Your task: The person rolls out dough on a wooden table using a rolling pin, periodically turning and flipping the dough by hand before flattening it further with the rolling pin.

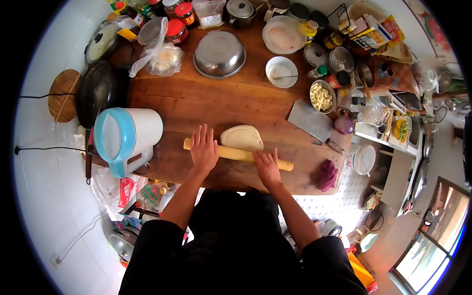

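Note:
A pale wooden rolling pin lies at a slant near the front of the wooden table. Across its left end rests my left hand, palm down, with fingers stretched out past the pin. My right hand sits toward the other end, its fingers bent over the pin. Just beyond the pin is a flattened piece of dough, with its near edge against or under the pin; I cannot tell which. A cleaver lies on the table to the right of the dough.
At left stands a blue-and-white jug-shaped appliance. An upturned metal bowl, a white bowl with a spoon and several jars are farther back. A bowl of pale pieces, an onion and a purple lump are at right.

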Demonstrator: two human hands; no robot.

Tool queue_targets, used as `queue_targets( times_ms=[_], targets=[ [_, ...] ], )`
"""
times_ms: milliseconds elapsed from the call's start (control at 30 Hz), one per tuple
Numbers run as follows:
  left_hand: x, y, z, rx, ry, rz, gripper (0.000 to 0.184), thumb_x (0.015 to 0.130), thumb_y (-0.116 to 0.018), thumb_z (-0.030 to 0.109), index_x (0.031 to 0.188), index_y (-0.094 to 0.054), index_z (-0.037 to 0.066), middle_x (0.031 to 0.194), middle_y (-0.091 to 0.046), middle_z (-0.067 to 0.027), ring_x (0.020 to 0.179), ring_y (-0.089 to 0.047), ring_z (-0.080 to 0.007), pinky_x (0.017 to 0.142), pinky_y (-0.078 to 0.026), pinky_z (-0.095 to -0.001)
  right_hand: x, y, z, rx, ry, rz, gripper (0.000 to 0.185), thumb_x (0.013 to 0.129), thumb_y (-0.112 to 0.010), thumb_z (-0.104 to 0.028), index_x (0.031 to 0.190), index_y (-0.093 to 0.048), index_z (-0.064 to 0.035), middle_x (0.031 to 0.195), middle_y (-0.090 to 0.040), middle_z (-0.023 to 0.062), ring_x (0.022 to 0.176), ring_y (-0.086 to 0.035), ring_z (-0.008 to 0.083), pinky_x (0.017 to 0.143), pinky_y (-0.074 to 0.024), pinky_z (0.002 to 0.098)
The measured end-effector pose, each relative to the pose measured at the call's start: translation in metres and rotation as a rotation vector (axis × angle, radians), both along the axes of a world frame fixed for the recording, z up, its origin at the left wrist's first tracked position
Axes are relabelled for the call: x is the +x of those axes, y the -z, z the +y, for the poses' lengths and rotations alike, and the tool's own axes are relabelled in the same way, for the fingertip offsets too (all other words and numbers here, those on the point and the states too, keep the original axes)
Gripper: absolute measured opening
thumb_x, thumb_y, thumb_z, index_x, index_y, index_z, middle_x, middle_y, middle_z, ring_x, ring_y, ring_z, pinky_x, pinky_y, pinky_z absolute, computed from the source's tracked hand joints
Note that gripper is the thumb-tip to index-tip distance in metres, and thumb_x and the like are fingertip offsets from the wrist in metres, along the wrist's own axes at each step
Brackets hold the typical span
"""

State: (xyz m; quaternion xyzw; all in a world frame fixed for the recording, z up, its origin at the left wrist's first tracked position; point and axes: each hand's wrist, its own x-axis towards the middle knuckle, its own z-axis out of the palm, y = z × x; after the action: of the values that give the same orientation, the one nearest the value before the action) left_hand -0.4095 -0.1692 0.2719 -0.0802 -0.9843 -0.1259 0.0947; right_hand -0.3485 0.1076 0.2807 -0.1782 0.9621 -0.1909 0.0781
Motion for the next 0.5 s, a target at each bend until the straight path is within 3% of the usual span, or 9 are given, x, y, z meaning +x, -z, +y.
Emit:
queue_targets(
  times_ms=[67, 133, 200, 233, 300, 367, 400, 433, 500],
  targets=[
    [0.002, 0.002, 0.002, 0.011, -0.012, -0.012, 0.045, 0.092, -0.064, 0.020, 0.133, -0.063, 0.004, 0.140, -0.060, -0.0193, 0.128, -0.055, -0.0372, 0.116, -0.037, -0.0540, -0.008, -0.016, -0.003, 0.032, -0.003, 0.027, 0.055, 0.094, -0.063, -0.018, 0.148, -0.054, -0.0109, 0.147, -0.056, 0.0115, 0.141, -0.048, 0.0336, 0.122, -0.0266, 0.0641],
    [0.002, 0.005, 0.005, 0.028, -0.025, -0.023, 0.045, 0.090, -0.065, 0.021, 0.132, -0.064, 0.004, 0.136, -0.061, -0.0188, 0.125, -0.056, -0.0377, 0.114, -0.039, -0.0535, -0.021, -0.032, -0.008, -0.037, 0.248, 0.079, 0.060, 0.094, -0.065, -0.028, 0.150, -0.054, -0.0101, 0.158, -0.048, 0.0156, 0.151, -0.038, 0.0384, 0.125, -0.0196, 0.0667],
    [-0.003, 0.008, 0.005, 0.062, -0.071, -0.082, 0.038, 0.088, -0.067, 0.024, 0.120, -0.066, 0.006, 0.120, -0.063, -0.0162, 0.112, -0.058, -0.0369, 0.101, -0.044, -0.0526, -0.040, -0.014, -0.010, 0.050, 0.314, 0.078, 0.064, 0.094, -0.065, -0.033, 0.153, -0.051, -0.0124, 0.162, -0.044, 0.0160, 0.153, -0.036, 0.0381, 0.125, -0.0189, 0.0667],
    [-0.012, 0.000, 0.007, 0.057, -0.068, -0.092, 0.038, 0.088, -0.067, 0.024, 0.120, -0.066, 0.006, 0.120, -0.063, -0.0162, 0.112, -0.058, -0.0369, 0.101, -0.044, -0.0526, -0.052, -0.007, -0.012, 0.135, 0.377, 0.086, 0.068, 0.094, -0.066, -0.039, 0.156, -0.049, -0.0148, 0.165, -0.040, 0.0164, 0.155, -0.034, 0.0378, 0.125, -0.0181, 0.0667],
    [-0.037, -0.014, 0.013, 0.002, -0.061, -0.167, 0.023, 0.092, -0.063, 0.024, 0.108, -0.064, 0.007, 0.104, -0.059, -0.0145, 0.099, -0.056, -0.0379, 0.086, -0.043, -0.0531, -0.076, 0.003, -0.009, 0.135, 0.411, 0.105, 0.060, 0.096, -0.062, -0.033, 0.151, -0.052, -0.0109, 0.162, -0.043, 0.0183, 0.152, -0.038, 0.0372, 0.124, -0.0192, 0.0655],
    [-0.070, -0.014, 0.019, 0.012, -0.083, -0.125, 0.020, 0.092, -0.063, 0.024, 0.103, -0.062, 0.008, 0.102, -0.058, -0.0147, 0.098, -0.056, -0.0378, 0.084, -0.042, -0.0530, -0.098, 0.007, -0.004, 0.139, 0.437, 0.196, 0.051, 0.096, -0.059, -0.024, 0.143, -0.055, -0.0036, 0.156, -0.047, 0.0214, 0.143, -0.046, 0.0393, 0.120, -0.0262, 0.0623],
    [-0.081, -0.009, 0.020, 0.024, -0.130, -0.067, 0.017, 0.093, -0.063, 0.024, 0.099, -0.060, 0.008, 0.100, -0.057, -0.0149, 0.096, -0.055, -0.0377, 0.083, -0.042, -0.0530, -0.119, 0.007, -0.004, 0.120, 0.513, 0.331, 0.034, 0.095, -0.057, -0.018, 0.124, -0.059, -0.0002, 0.134, -0.059, 0.0221, 0.121, -0.055, 0.0404, 0.107, -0.0380, 0.0567],
    [-0.085, -0.003, 0.018, 0.015, -0.135, -0.083, 0.017, 0.093, -0.063, 0.024, 0.099, -0.060, 0.008, 0.100, -0.057, -0.0149, 0.096, -0.055, -0.0377, 0.083, -0.042, -0.0530, -0.125, 0.014, -0.004, 0.116, 0.508, 0.312, 0.034, 0.095, -0.057, -0.018, 0.124, -0.059, -0.0002, 0.134, -0.059, 0.0221, 0.121, -0.055, 0.0404, 0.107, -0.0380, 0.0567],
    [-0.086, 0.000, 0.019, 0.012, -0.180, -0.066, 0.018, 0.094, -0.062, 0.025, 0.100, -0.058, 0.008, 0.100, -0.058, -0.0158, 0.098, -0.056, -0.0381, 0.084, -0.042, -0.0519, -0.126, 0.014, 0.001, 0.099, 0.598, 0.202, 0.019, 0.094, -0.059, -0.016, 0.107, -0.059, -0.0019, 0.108, -0.059, 0.0199, 0.102, -0.055, 0.0394, 0.090, -0.0416, 0.0525]
  ],
)
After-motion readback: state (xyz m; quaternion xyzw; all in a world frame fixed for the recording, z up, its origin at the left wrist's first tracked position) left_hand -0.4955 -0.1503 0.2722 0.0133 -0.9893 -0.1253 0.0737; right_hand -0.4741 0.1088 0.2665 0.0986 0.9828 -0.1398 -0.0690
